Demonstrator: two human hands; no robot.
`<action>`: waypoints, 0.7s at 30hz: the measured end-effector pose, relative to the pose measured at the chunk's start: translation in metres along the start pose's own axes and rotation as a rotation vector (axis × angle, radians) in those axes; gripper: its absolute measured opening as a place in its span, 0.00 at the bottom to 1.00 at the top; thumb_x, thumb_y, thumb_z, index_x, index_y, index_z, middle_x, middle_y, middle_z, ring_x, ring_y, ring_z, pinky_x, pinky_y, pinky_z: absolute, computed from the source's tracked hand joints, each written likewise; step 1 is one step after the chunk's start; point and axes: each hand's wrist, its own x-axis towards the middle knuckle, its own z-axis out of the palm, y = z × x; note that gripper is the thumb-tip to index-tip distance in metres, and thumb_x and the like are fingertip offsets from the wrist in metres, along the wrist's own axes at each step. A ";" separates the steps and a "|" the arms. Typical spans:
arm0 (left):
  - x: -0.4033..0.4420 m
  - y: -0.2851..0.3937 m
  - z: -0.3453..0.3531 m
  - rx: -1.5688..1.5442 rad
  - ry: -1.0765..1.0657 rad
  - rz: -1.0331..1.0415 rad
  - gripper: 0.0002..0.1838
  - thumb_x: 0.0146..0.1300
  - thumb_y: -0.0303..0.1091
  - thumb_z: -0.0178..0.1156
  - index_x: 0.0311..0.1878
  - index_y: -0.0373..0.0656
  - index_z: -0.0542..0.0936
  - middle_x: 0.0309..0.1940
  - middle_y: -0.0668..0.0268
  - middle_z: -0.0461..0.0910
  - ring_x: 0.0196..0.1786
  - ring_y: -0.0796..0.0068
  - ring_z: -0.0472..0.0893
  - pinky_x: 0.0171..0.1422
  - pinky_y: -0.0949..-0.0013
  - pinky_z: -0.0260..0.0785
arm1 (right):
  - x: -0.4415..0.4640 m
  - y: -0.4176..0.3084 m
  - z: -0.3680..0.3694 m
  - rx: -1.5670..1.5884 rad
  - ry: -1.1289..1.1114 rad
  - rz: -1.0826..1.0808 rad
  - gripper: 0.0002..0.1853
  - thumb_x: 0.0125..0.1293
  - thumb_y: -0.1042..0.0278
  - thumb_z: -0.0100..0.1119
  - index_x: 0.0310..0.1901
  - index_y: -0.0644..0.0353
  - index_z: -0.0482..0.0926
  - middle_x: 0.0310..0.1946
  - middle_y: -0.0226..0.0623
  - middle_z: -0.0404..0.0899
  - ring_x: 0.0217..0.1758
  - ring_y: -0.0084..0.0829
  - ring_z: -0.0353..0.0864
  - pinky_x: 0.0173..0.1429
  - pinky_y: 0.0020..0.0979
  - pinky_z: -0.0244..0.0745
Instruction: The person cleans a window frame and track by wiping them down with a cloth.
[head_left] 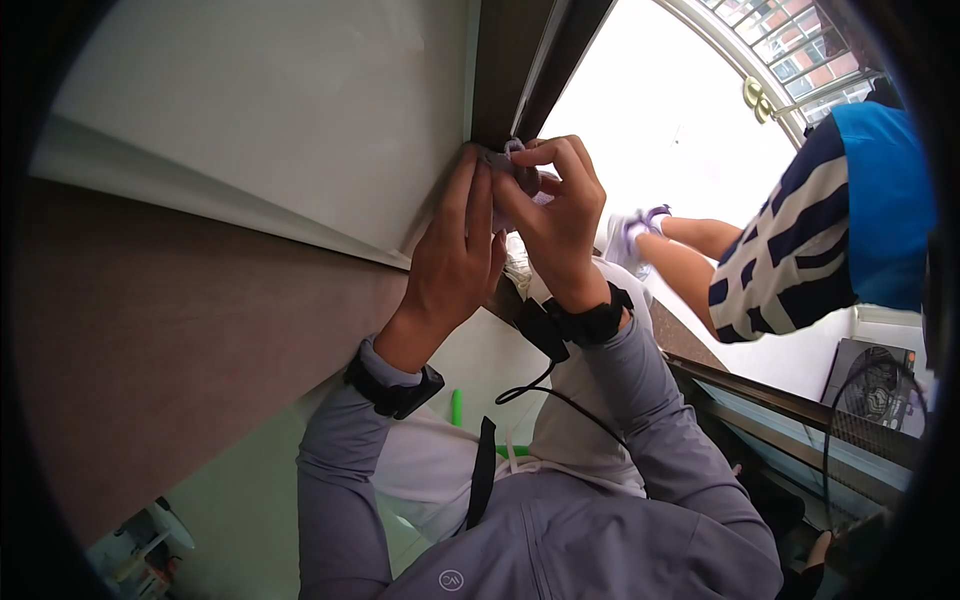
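My left hand (450,245) reaches up beside the white panel, its fingers long and close together, their tips on a greyish-purple cloth-like piece (497,160). Against the same piece, my right hand (557,205) is closed, pinching it between thumb and forefinger near a small pale loop (514,146). The piece is bunched up, and much of it is hidden by my fingers; its exact kind does not show. Both hands meet at the dark upright frame (510,75). Black bands with devices sit on both wrists, and a cable (580,410) trails from the right one.
The white panel (260,120) and a brown surface (200,330) lie on my left. To the right, another person in patterned shorts (790,240) is on the bright floor beyond the sliding-door track (740,385). A black fan-like unit (868,380) and yellowish slippers (757,99) are farther off.
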 end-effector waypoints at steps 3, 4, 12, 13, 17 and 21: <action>0.000 -0.001 0.000 -0.003 -0.005 0.001 0.40 0.55 0.26 0.61 0.69 0.25 0.55 0.68 0.41 0.53 0.66 0.46 0.67 0.64 0.60 0.70 | -0.001 -0.002 0.001 0.012 0.003 0.020 0.08 0.51 0.80 0.65 0.33 0.65 0.77 0.34 0.35 0.76 0.37 0.23 0.79 0.37 0.24 0.80; 0.000 -0.001 0.001 0.000 -0.001 0.005 0.40 0.55 0.26 0.61 0.68 0.25 0.55 0.68 0.41 0.53 0.66 0.46 0.66 0.64 0.60 0.69 | -0.001 -0.003 0.001 0.015 0.006 0.026 0.08 0.51 0.80 0.65 0.33 0.65 0.77 0.34 0.35 0.76 0.37 0.23 0.79 0.37 0.24 0.80; -0.002 -0.002 0.002 0.002 0.005 0.007 0.40 0.53 0.24 0.61 0.68 0.23 0.55 0.68 0.40 0.54 0.66 0.45 0.65 0.65 0.60 0.69 | -0.003 0.001 0.003 0.021 0.006 0.018 0.08 0.51 0.81 0.64 0.33 0.66 0.76 0.34 0.35 0.76 0.37 0.23 0.79 0.38 0.25 0.81; -0.002 -0.001 0.002 0.004 -0.001 0.006 0.40 0.53 0.24 0.61 0.68 0.23 0.55 0.68 0.40 0.54 0.66 0.45 0.66 0.65 0.60 0.69 | -0.003 0.001 0.003 0.022 0.008 0.018 0.08 0.51 0.81 0.64 0.33 0.66 0.76 0.34 0.35 0.76 0.37 0.23 0.79 0.38 0.25 0.81; -0.002 -0.005 0.005 0.052 0.023 0.008 0.38 0.53 0.26 0.62 0.66 0.24 0.57 0.67 0.42 0.55 0.64 0.47 0.69 0.61 0.62 0.72 | -0.001 0.001 0.005 0.055 -0.005 0.043 0.08 0.51 0.80 0.64 0.31 0.65 0.74 0.28 0.34 0.70 0.26 0.23 0.72 0.30 0.25 0.70; -0.006 0.001 0.013 0.070 -0.061 -0.104 0.37 0.55 0.27 0.61 0.66 0.24 0.58 0.65 0.44 0.59 0.60 0.49 0.72 0.57 0.63 0.74 | 0.003 0.019 0.000 0.009 -0.214 0.163 0.09 0.51 0.78 0.64 0.31 0.65 0.73 0.29 0.39 0.72 0.27 0.33 0.75 0.32 0.30 0.72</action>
